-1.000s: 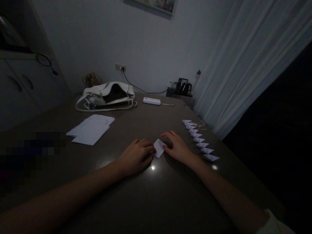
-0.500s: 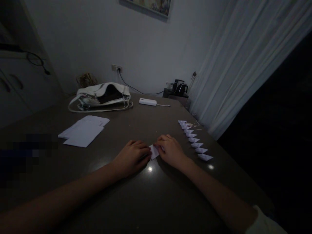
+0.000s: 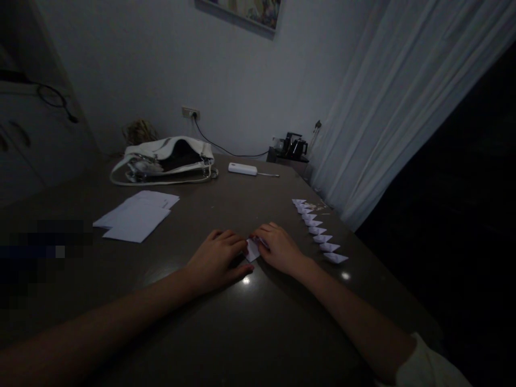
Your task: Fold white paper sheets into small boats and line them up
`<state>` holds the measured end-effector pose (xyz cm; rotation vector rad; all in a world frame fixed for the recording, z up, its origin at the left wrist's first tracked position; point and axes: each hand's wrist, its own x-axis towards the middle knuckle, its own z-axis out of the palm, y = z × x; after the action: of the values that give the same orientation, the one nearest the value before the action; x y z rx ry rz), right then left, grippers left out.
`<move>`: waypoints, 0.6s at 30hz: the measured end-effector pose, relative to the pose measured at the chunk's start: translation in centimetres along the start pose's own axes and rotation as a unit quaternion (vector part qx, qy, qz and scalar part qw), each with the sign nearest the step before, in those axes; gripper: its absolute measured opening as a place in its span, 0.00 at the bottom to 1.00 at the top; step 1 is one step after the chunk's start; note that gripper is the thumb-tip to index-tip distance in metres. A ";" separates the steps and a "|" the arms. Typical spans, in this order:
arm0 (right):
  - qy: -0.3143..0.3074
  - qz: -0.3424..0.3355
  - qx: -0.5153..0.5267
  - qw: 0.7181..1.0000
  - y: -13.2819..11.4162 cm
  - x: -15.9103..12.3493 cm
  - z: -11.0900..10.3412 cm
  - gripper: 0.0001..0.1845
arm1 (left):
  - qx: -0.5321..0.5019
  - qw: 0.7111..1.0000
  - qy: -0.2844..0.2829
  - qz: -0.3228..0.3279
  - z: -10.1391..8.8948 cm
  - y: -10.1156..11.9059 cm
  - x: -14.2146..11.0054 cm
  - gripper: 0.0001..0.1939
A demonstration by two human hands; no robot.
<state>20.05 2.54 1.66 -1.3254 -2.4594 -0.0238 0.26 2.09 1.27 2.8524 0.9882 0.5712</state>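
Observation:
A small folded piece of white paper (image 3: 252,251) lies on the dark table between my two hands. My left hand (image 3: 217,259) touches its left edge with the fingertips, while the thumb stretches out apart from the fingers, below the paper. On the other side, my right hand (image 3: 280,250) holds the paper's right edge between thumb and curled fingers, which cover part of it. Several folded white paper boats (image 3: 321,238) stand in a row to the right of my right hand.
A stack of white paper sheets (image 3: 137,219) lies on the left of the table (image 3: 226,333). Farther back are a white handbag (image 3: 169,156) and a white device with a strap (image 3: 242,169). A black kettle (image 3: 297,148) stands beyond, near a white curtain (image 3: 355,107).
My left thumb has moved down and away from the folded paper. The right hand keeps its hold with little movement. The whole view has shifted slightly.

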 end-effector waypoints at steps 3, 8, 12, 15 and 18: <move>0.009 0.009 -0.013 1.000 0.2 0.0 -0.1 0.12 | 0.003 1.000 0.006 -0.007 0.1 0.0 0.0 0.17; 0.003 0.020 -0.018 1.000 0.1 0.2 -0.1 0.08 | 0.019 0.999 0.019 -0.041 0.4 -0.1 -0.1 0.17; 0.007 0.013 -0.013 1.000 -0.1 0.1 -0.1 0.07 | 0.037 0.997 0.036 -0.049 0.4 -0.2 -0.2 0.15; 0.008 0.003 -0.008 1.000 -0.3 0.0 -0.2 0.06 | 0.058 0.996 0.041 -0.059 0.4 -0.1 -0.2 0.16; -0.001 -0.008 0.014 1.000 -0.6 -0.2 -0.2 0.06 | 0.060 0.995 0.037 -0.067 0.4 -0.1 -0.2 0.19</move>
<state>19.71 2.04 1.91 -1.2951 -2.4625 0.0095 0.20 2.01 0.82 2.8564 1.2545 0.6307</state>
